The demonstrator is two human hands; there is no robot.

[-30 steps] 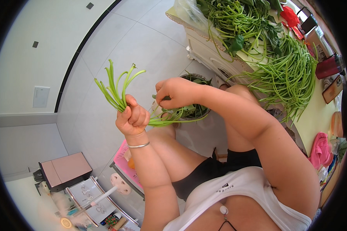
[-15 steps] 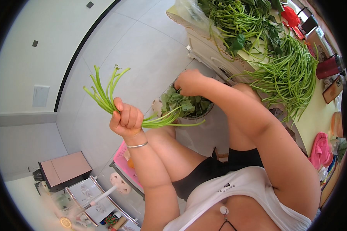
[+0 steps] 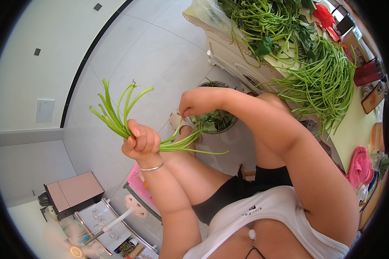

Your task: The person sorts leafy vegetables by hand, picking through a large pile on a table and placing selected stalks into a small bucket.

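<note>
"Head view: where was your bundle of green stems [image 3: 119, 125]?"

"Your left hand [image 3: 142, 141] clasped it, well apart from the surface's [image 3: 353, 133] left edge, where a tangled heap [image 3: 322, 88] spilled over. Your right hand [image 3: 198, 102] curled near its loose ends; whether it pinched one, I couldn't tell. A snug, uncrushing grip probably suited such slender, bendy stalks."
</note>
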